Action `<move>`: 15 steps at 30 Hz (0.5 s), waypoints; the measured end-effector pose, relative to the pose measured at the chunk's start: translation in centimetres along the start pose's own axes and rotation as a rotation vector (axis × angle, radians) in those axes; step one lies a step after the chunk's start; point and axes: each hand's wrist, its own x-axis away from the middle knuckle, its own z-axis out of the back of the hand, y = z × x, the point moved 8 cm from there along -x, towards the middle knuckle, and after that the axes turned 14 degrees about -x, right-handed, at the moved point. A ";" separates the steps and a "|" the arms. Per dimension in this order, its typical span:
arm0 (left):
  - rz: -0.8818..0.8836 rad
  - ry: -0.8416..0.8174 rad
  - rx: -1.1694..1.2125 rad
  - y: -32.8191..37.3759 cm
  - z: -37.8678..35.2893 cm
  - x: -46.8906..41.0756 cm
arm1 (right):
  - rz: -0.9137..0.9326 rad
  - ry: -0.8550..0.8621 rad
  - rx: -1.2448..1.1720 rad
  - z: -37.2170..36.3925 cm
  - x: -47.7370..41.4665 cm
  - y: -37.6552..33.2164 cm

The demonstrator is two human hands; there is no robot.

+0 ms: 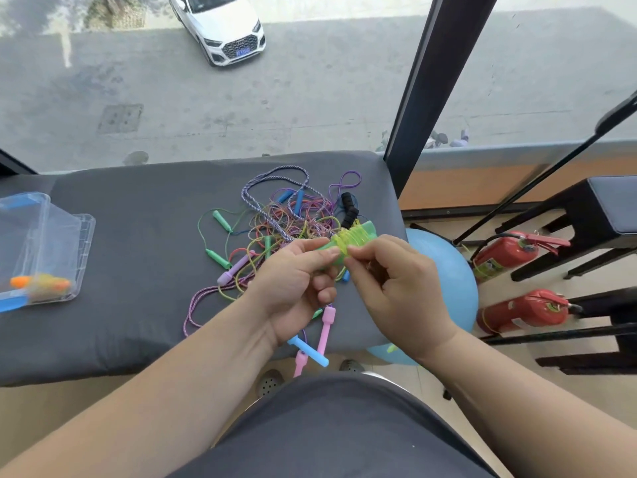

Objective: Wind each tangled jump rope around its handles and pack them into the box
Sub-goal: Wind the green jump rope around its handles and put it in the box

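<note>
My left hand (293, 288) grips a pair of green handles (358, 236) partly wrapped in yellow-green rope. My right hand (393, 281) pinches that rope against the handles. Behind my hands a tangled pile of jump ropes (282, 219) lies on the grey padded bench (138, 236), with green, blue, purple, pink and black handles mixed in. A clear plastic box (38, 246) stands at the bench's left end and holds one wound rope with orange handles (38, 282). Pink and blue handles (310, 346) lie at the bench's near edge under my left wrist.
A blue ball (444, 270) sits on the floor right of the bench. Two red fire extinguishers (517, 284) lie beyond it beside black stools (593, 219). A dark window post (424, 98) rises behind the bench's right corner.
</note>
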 end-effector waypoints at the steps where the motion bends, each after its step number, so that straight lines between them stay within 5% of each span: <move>1: -0.001 -0.024 0.031 0.2 -0.5 0.1 | 0.016 0.012 -0.017 0.3 0.1 -0.1; 6: -0.044 -0.125 0.103 1.5 -1.4 0.5 | 0.011 0.000 -0.128 0.9 0.6 0.6; 11: -0.070 -0.167 0.010 2.3 -1.0 1.3 | -0.285 -0.077 -0.309 0.5 1.7 3.8; 15: -0.017 -0.194 -0.103 1.0 -0.3 2.2 | -0.356 -0.336 -0.214 0.7 0.2 6.1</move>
